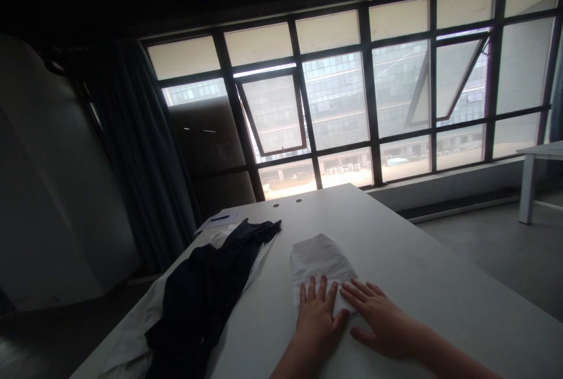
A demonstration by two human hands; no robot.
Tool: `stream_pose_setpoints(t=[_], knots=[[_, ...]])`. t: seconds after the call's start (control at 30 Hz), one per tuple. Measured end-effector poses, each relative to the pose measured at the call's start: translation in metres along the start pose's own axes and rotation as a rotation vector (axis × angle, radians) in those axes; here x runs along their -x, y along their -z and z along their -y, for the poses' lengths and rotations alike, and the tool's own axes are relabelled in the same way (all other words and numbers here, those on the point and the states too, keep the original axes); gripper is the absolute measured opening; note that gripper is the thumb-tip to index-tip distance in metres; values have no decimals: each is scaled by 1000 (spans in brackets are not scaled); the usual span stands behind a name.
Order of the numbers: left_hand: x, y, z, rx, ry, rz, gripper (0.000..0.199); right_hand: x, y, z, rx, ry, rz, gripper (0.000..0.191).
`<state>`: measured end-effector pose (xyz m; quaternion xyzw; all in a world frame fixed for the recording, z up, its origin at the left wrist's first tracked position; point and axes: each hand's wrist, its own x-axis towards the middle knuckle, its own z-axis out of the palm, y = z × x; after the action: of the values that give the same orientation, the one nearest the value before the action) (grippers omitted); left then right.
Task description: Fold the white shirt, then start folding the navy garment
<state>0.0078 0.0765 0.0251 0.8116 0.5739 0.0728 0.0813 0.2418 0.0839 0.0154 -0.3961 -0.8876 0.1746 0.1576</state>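
A folded white cloth (323,256) lies flat on the white table, its far edge coming to a blunt point. My left hand (319,317) rests palm down on the near part of it, with the fingers spread. Beside it, my right hand (380,314) lies flat, its fingertips at the cloth's right edge and its thumb pointing toward the left hand. Both hands are open and grip nothing. The part of the cloth beneath the hands is hidden.
Dark navy clothing (204,285) lies heaped over white fabric (132,338) along the table's left side. Behind it are a sheet of paper and a blue pen (220,218). The table (422,285) reaches toward the windows. A second white table (528,182) stands at right.
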Motion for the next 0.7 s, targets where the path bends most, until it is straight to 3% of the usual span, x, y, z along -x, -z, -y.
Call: stream_pose_setpoints(t=[0.1, 0.27, 0.33, 0.53, 0.7], knots=[[-2, 2, 1, 1, -19, 15, 70, -2, 9, 13, 28, -20, -40, 79], [0, 11, -5, 18, -56, -28, 54, -5, 20, 37, 66, 25, -130, 28], [1, 13, -10, 23, -77, -44, 46, -4, 18, 43, 55, 54, -137, 18], [9, 5, -18, 55, -76, 36, 49, 1, -1, 40, -15, 202, -91, 15], [15, -1, -14, 109, -86, 24, 60, -5, -8, 15, 83, 168, -298, 27]])
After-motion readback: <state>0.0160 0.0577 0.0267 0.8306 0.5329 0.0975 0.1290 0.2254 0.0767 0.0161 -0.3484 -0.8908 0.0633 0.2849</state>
